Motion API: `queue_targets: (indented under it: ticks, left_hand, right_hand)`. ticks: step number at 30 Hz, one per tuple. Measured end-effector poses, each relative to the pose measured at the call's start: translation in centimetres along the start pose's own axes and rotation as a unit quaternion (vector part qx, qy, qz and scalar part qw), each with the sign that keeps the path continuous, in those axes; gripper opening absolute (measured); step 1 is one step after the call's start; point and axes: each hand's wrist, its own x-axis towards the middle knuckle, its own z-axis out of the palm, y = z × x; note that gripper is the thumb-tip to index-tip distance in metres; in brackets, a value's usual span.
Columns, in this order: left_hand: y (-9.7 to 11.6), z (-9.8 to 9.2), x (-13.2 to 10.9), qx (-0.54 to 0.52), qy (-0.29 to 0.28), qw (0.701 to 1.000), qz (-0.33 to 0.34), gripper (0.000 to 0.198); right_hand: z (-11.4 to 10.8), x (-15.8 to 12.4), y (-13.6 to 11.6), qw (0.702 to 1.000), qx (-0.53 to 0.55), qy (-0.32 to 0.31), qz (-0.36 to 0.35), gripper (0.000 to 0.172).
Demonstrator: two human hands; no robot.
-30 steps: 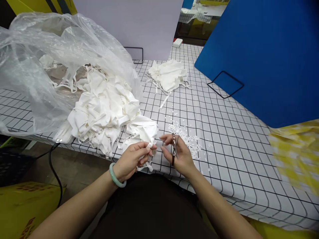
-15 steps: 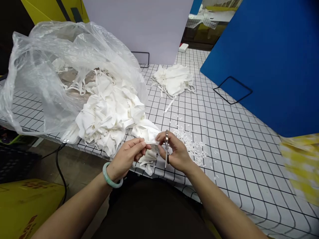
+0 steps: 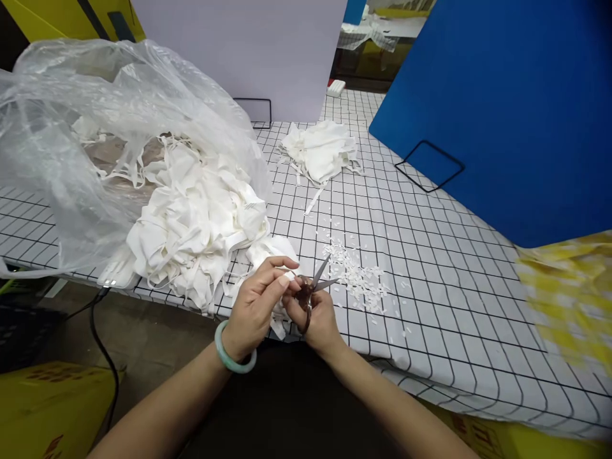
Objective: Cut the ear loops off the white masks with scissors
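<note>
My left hand [image 3: 258, 305], with a pale green bangle at the wrist, is closed in a pinch on a small visible bit of white cloth [image 3: 289, 275]. The rest of that cloth is mostly hidden behind my fingers. My right hand [image 3: 318, 320] touches the left at the fingertips and holds a pair of scissors [image 3: 319, 283] by its dark handles. The blades are spread and point up and right, with nothing between them. Just beyond my left hand lies a heap of white cloth pieces [image 3: 191, 217] with thin straps, spilling from a clear plastic bag [image 3: 52, 140].
Small white clippings [image 3: 358, 277] are scattered right of the scissors on the grid-patterned tablecloth [image 3: 430, 306]. Farther back lies a smaller pile of white cloth pieces [image 3: 322, 150]. A lilac panel [image 3: 239, 51] and a blue panel [image 3: 502, 115] stand behind. A white power strip [image 3: 117, 271] sits at the table's left edge.
My hands have come closer together. The scissors have turned from hanging downward to pointing up and right with blades spread. The cloth stretched between my hands now shows only at the left fingertips.
</note>
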Motion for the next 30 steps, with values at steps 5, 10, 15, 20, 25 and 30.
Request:
queue_targets:
  ticks: [5, 10, 15, 20, 25, 30]
  left_hand:
    - [-1.0, 1.0, 0.1, 0.045, 0.023, 0.999, 0.011, 0.029]
    - [-1.5, 1.7, 0.0, 0.162, -0.012, 0.977, 0.137, 0.028]
    - [-2.0, 2.5, 0.0, 0.21, -0.039, 0.963, 0.163, 0.026]
    - [-1.8, 2.7, 0.1, 0.254, -0.064, 0.942, 0.21, 0.026]
    - [-1.9, 2.7, 0.1, 0.278, -0.079, 0.929, 0.23, 0.024]
    - [-2.0, 2.7, 0.1, 0.281, -0.086, 0.926, 0.237, 0.023]
  right_hand:
    - [-2.6, -0.9, -0.8, 0.985, -0.165, -0.032, -0.037, 0.026]
    - [-6.0, -1.9, -2.0, 0.933, -0.355, -0.02, -0.06, 0.039]
    - [-6.7, -2.8, -2.4, 0.923, -0.378, -0.032, -0.067, 0.045]
    - [-7.1, -2.9, -2.4, 0.924, -0.372, -0.03, -0.085, 0.05]
    - [-7.1, -2.8, -2.4, 0.922, -0.376, -0.029, -0.091, 0.055]
    - [-7.0, -2.8, -2.2, 0.924, -0.372, -0.036, -0.076, 0.056]
